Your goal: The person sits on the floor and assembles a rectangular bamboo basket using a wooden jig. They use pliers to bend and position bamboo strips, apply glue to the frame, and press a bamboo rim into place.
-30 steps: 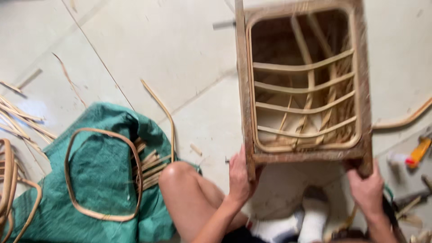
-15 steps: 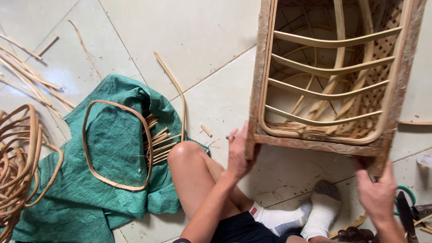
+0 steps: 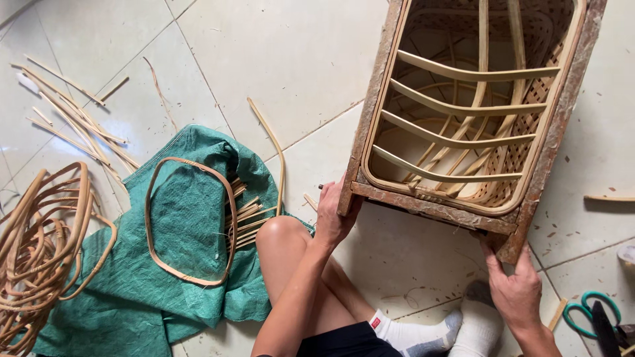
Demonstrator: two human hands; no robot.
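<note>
Frame (image 3: 463, 119) of wood with a woven basket inside sits on the floor, left hand (image 3: 333, 215) and right hand (image 3: 517, 287) gripping its near corners. Looks stiff, bulky, rough-edged; corner posts are the safest hold.

hands (image 3: 333, 218) gripping wooden frame (image 3: 423, 205), woven basket (image 3: 476, 119)

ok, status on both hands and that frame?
Left hand grips wooden frame at near-left corner. Right hand holds near-right corner. Frame tipped on tile floor, woven basket inside. Nothing blocking; scissors off right.
</note>
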